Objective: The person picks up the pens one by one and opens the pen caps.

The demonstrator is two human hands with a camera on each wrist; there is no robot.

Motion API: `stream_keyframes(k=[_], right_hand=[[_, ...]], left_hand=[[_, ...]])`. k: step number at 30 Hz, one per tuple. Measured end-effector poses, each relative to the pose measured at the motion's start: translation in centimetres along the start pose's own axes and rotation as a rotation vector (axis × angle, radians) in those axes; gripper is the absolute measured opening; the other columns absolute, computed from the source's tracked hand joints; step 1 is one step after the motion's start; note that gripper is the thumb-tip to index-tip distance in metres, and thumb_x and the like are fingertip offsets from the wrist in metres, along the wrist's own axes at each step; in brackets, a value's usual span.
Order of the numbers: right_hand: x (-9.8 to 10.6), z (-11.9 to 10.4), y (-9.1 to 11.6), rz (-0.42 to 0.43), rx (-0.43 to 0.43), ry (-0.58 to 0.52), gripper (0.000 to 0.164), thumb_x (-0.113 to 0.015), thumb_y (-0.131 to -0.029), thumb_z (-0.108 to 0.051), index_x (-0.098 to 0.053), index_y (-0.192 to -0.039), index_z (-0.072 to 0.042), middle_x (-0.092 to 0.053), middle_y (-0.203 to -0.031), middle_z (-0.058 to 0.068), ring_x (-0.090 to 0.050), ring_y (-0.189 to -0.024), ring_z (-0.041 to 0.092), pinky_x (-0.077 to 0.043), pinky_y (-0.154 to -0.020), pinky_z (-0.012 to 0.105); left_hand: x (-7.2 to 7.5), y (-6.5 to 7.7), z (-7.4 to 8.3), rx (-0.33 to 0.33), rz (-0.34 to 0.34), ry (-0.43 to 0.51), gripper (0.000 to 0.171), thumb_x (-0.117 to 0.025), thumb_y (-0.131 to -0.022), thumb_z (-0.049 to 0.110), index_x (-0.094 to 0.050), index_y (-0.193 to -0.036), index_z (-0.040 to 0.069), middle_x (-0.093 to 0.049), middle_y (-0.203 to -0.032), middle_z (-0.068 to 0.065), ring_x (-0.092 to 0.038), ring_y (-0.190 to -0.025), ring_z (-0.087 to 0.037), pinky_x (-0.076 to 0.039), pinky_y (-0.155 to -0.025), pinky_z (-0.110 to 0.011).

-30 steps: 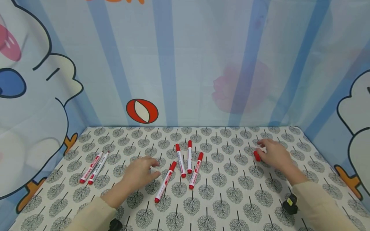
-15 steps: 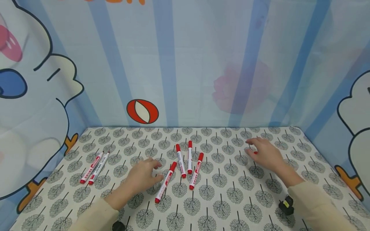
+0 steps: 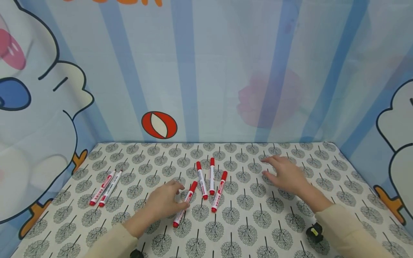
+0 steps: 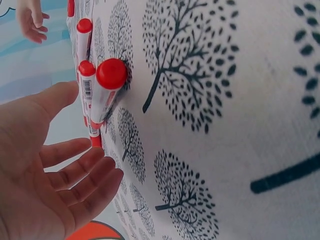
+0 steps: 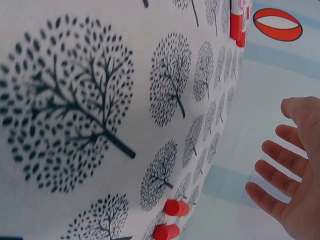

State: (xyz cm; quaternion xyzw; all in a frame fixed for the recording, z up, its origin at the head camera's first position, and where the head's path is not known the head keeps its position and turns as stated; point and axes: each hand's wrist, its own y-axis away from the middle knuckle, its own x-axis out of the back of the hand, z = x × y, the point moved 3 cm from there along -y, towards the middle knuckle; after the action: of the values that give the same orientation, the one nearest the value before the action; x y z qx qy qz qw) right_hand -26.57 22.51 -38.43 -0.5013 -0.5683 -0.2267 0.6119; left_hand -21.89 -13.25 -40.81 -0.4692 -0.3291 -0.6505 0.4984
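My left hand (image 3: 164,200), fingers loosely bent, hovers at a red-and-white marker (image 3: 179,217), with the thumb in front of its barrel. In the left wrist view, that marker's red end (image 4: 111,74) lies beyond the thumb and fingers, with no visible grip. My right hand (image 3: 287,175) is held over the right part of the cloth, fingers spread and holding nothing. Two red marker caps (image 5: 176,207) show below it in the right wrist view; in the head view the hand hides them. Further capped markers (image 3: 201,181) lie mid-table, one (image 3: 219,191) slanting right.
Two markers (image 3: 102,188) lie side by side at the left, their far ends narrow and apparently uncapped. A tree-print cloth (image 3: 258,229) covers the table. A printed curtain (image 3: 219,71) stands along the back edge.
My right hand has moved left, away from where a red cap showed beside it. The left hand has shifted right and nearer to me, to the closest mid-table marker.
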Motion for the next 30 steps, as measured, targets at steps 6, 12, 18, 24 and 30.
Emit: stream_keyframes(k=[6,12,18,24,30], right_hand=[[0.0,-1.0,-0.2,0.013,0.051,-0.001,0.04,-0.065,-0.084,-0.029,-0.058,-0.119,-0.011,-0.06,-0.116,0.012,-0.058,-0.103,0.034,-0.05,-0.079,0.048],[-0.4,-1.9,-0.4,-0.007,0.074,-0.017,0.04,-0.065,-0.084,-0.03,-0.059,-0.119,-0.013,-0.059,-0.116,0.011,-0.056,-0.104,0.031,-0.051,-0.075,0.044],[-0.9,-2.9,-0.5,0.012,0.116,-0.006,0.039,-0.067,-0.082,-0.03,-0.06,-0.117,-0.015,-0.061,-0.11,0.006,-0.059,-0.097,0.025,-0.049,-0.057,0.032],[-1.3,-3.7,-0.5,0.002,0.148,-0.027,0.039,-0.067,-0.082,-0.029,-0.06,-0.117,-0.015,-0.061,-0.112,0.007,-0.057,-0.103,0.027,-0.052,-0.073,0.041],[-1.4,-4.4,-0.5,0.019,0.17,-0.027,0.039,-0.067,-0.081,-0.031,-0.061,-0.116,-0.015,-0.061,-0.113,0.007,-0.058,-0.102,0.028,-0.052,-0.065,0.037]], left_hand=[[-0.4,0.0,0.3,-0.01,-0.011,-0.01,0.057,-0.077,-0.066,0.045,-0.063,-0.109,0.009,-0.058,-0.093,-0.002,-0.055,-0.072,-0.011,-0.045,-0.057,-0.028],[-0.6,0.2,0.7,-0.012,-0.022,-0.026,0.057,-0.078,-0.066,0.044,-0.063,-0.107,0.009,-0.057,-0.092,-0.003,-0.05,-0.065,-0.012,-0.043,-0.055,-0.029],[-0.8,0.3,0.9,-0.012,-0.045,-0.043,0.06,-0.078,-0.065,0.044,-0.062,-0.11,0.007,-0.057,-0.088,-0.003,-0.047,-0.062,-0.012,-0.041,-0.052,-0.029],[-0.9,0.2,1.1,-0.004,-0.077,-0.033,0.057,-0.079,-0.064,0.039,-0.061,-0.106,0.005,-0.054,-0.08,0.0,-0.046,-0.06,-0.012,-0.04,-0.051,-0.027],[-1.0,0.3,1.0,0.013,-0.095,0.039,0.042,-0.078,-0.067,0.026,-0.06,-0.099,0.006,-0.05,-0.063,0.005,-0.046,-0.049,-0.01,-0.038,-0.042,-0.025]])
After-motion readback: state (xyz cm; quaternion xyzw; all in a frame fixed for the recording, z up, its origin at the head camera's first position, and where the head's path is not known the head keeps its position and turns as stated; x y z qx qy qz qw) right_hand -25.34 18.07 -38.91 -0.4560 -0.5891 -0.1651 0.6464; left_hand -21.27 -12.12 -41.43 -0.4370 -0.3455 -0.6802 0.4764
